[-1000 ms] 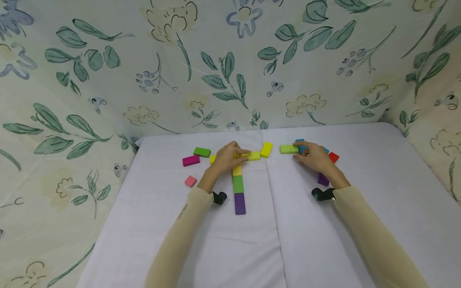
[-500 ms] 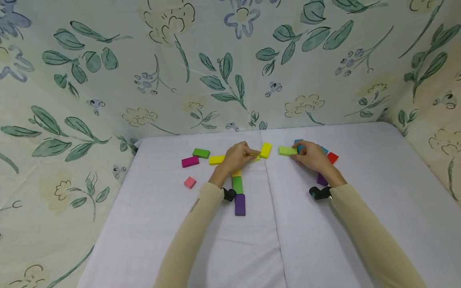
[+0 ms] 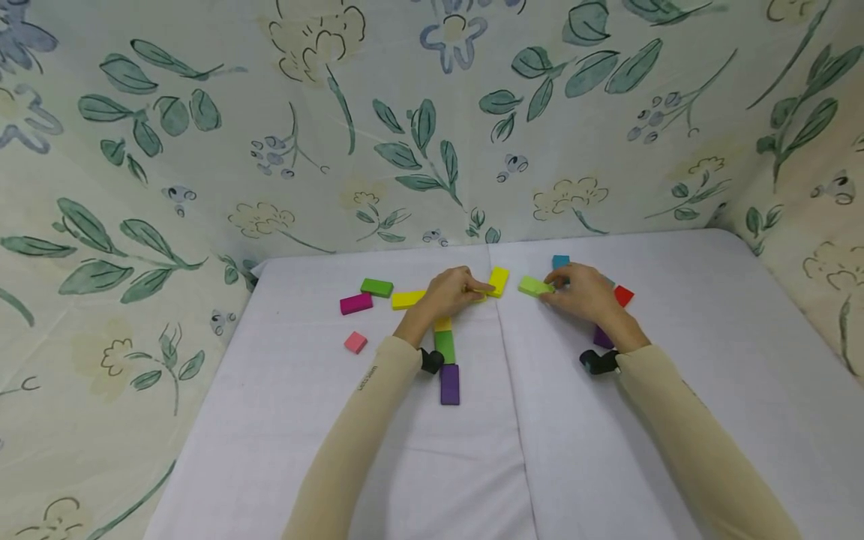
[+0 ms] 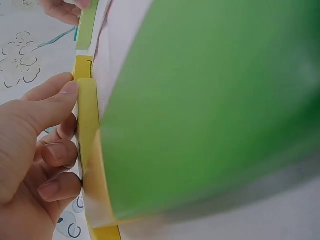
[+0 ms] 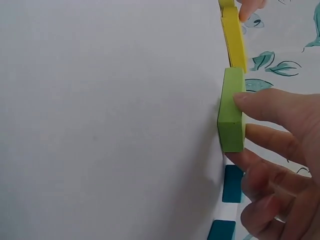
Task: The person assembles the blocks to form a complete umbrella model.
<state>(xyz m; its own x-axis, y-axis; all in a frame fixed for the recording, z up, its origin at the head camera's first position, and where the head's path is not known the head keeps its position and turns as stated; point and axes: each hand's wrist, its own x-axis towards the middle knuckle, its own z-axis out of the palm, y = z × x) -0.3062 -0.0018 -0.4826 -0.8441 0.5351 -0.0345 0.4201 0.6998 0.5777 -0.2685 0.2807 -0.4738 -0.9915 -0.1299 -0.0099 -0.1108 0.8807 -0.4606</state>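
My left hand (image 3: 454,292) pinches the right end of a pale yellow block (image 4: 89,107) in a flat row. Its fingertips come close to the bright yellow block (image 3: 499,281), set at a slant at the row's end. My right hand (image 3: 582,291) holds a light green block (image 3: 535,286) between thumb and fingers, just right of the bright yellow one. In the right wrist view, the thumb lies on its side, and the block is slightly raised, casting a shadow. Below the row, an orange-yellow block (image 3: 442,324), a green block (image 3: 445,347) and a purple block (image 3: 449,385) form a stem.
Left of the row lie another yellow block (image 3: 408,300), a green block (image 3: 376,287), a magenta block (image 3: 356,304) and a pink block (image 3: 355,343). Around my right hand are a blue block (image 3: 561,261), a red block (image 3: 624,295) and a dark purple block (image 3: 604,337).
My left hand has slid right along the row to the pale yellow block's right end. My right hand has brought the light green block slightly left and turned it, away from the blue block.
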